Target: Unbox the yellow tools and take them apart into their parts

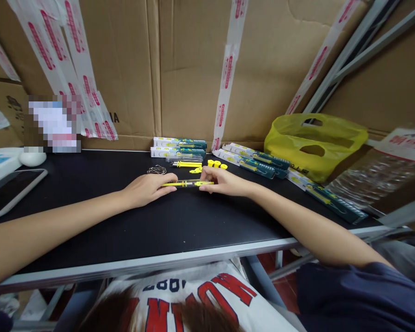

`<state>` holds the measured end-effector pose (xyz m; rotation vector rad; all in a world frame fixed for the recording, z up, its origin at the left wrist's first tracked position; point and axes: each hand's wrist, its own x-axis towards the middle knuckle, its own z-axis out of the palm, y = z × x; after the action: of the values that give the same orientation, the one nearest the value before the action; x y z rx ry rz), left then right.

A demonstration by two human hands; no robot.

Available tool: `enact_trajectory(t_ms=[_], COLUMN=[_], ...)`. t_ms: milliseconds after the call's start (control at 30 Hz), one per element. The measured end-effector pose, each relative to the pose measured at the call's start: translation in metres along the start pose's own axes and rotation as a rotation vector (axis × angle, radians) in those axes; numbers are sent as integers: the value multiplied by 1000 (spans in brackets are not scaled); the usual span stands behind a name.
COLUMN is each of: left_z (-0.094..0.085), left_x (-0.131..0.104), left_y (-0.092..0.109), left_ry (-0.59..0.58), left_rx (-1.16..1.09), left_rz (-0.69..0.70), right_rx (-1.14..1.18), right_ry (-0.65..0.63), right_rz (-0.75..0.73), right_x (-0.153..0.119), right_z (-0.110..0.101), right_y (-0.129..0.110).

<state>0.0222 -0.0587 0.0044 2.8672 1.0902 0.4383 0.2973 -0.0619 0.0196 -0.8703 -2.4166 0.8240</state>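
Note:
A slim clear tube with yellow parts (pixel 186 183) lies crosswise between my two hands, low over the black tabletop. Thumb and fingers of my left hand (pixel 148 189) pinch its left end. My right hand (pixel 224 181) grips the other end, where a flat yellow piece shows at the fingertips. Just beyond are yellow rods with dark tips (pixel 187 164), clear tubes (pixel 183 158) and several yellow ring-shaped caps (pixel 216 163). Small flat yellow pieces (pixel 195 170) sit close to my right fingers. Bent metal wire hooks (pixel 157 169) form a pile behind my left hand.
Printed slim boxes (pixel 178 147) are stacked at the back. More such boxes (pixel 251 159) lie to the right, near a yellow plastic bag (pixel 314 143) and a clear plastic package (pixel 376 170). A phone (pixel 14 191) rests far left. Cardboard (pixel 190 69) walls the back.

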Motion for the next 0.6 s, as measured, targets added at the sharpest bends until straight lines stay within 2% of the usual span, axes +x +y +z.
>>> enact_trajectory(t_ms=[333, 600], left_z=[0, -1], left_x=[-1, -1], left_y=[4, 4], left_ry=[63, 39], left_rx=[21, 45], left_rz=[-51, -6], right_rx=[-14, -52], right_ry=[3, -10], right_rz=[2, 13], right_x=[-2, -2], right_z=[-9, -11], right_y=[-4, 0])
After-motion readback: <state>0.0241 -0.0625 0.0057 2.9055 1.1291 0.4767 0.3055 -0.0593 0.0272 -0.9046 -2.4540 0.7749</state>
